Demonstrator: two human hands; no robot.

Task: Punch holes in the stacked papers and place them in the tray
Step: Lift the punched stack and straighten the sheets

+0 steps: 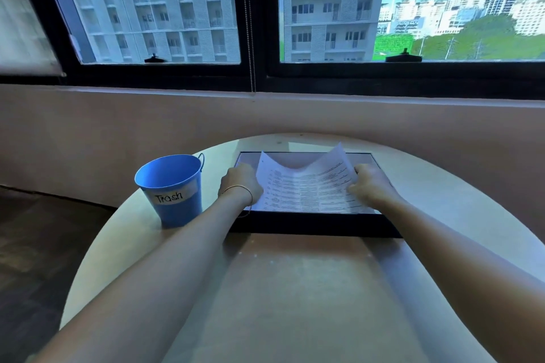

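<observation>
Head view — papers (306,186) — print illegible

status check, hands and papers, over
Left hand and right hand both grip papers. Papers bowed, low over tray. Bucket left of tray, not in the way.

Both bare arms stretch far out toward 12 o'clock. The left arm (165,268) comes in from 7 o'clock. The right arm (460,247) comes in from 5 o'clock. They get closer together as they go.

The left hand (240,183) shows its back. Its fingers curl round the 9 o'clock edge of a thin stack of white printed papers (306,186). The right hand (373,186) grips the 3 o'clock edge of the stack, fingers curled. The two hands are level with each other and well apart. Both wrists look straight.
</observation>
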